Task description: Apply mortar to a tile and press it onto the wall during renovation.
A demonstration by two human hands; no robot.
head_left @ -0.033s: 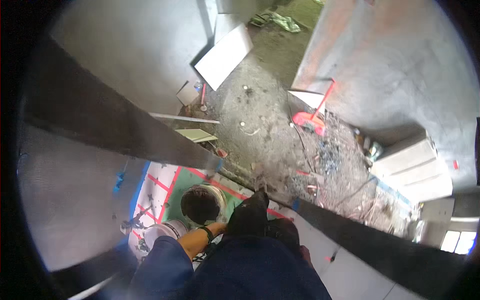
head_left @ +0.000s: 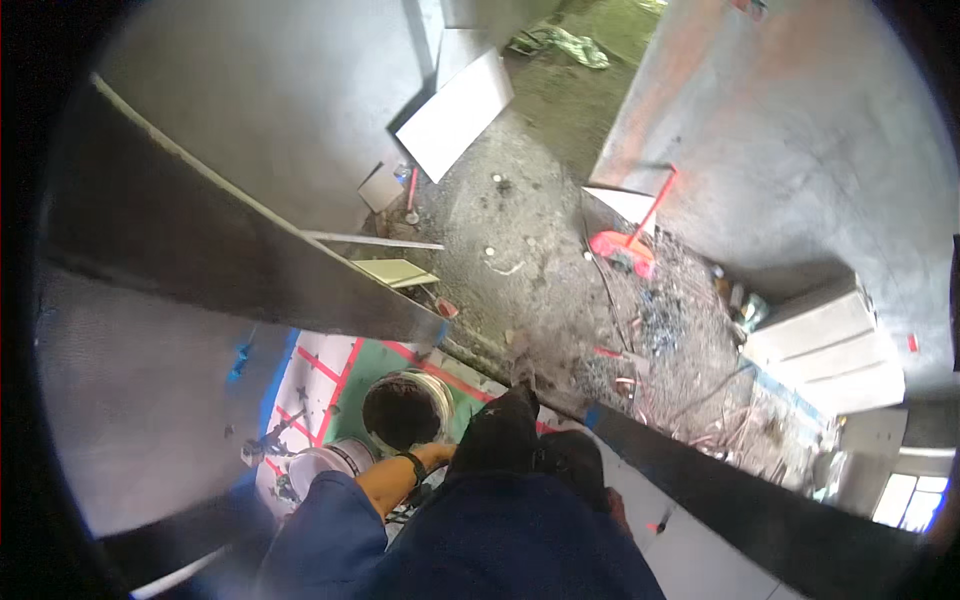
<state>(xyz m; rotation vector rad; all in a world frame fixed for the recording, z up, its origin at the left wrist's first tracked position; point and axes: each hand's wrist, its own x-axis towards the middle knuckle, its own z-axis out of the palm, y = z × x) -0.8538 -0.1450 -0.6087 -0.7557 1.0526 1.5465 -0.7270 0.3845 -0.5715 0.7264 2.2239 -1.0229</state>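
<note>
Going in low with the left hand point(head_left: 432, 456) in the head view, dark band point(head_left: 411, 467) round the wrist, right beside the black-trousered left knee point(head_left: 497, 430); fingers hidden behind the leg, so cannot tell whether spread, pressed together or pinching anything; just beyond, near the wrist, a big bucket point(head_left: 443, 392) with dark stuff inside, standing on the green floor point(head_left: 347, 412) between strips of red tape point(head_left: 342, 385); cannot tell whether touching its rim or just short of it; further left, beside the forearm and close to the first, a white bucket point(head_left: 318, 465); past the right knee point(head_left: 570, 465), only a reddish-brown sliver point(head_left: 617, 508), too small to make out as the right hand, so cannot tell how held; out ahead, dusty ground point(head_left: 470, 210), a red dustpan point(head_left: 610, 240) with its long handle, a white board point(head_left: 455, 115) tilted near the wall; over right, a pale stack point(head_left: 830, 345) of boards.
</note>
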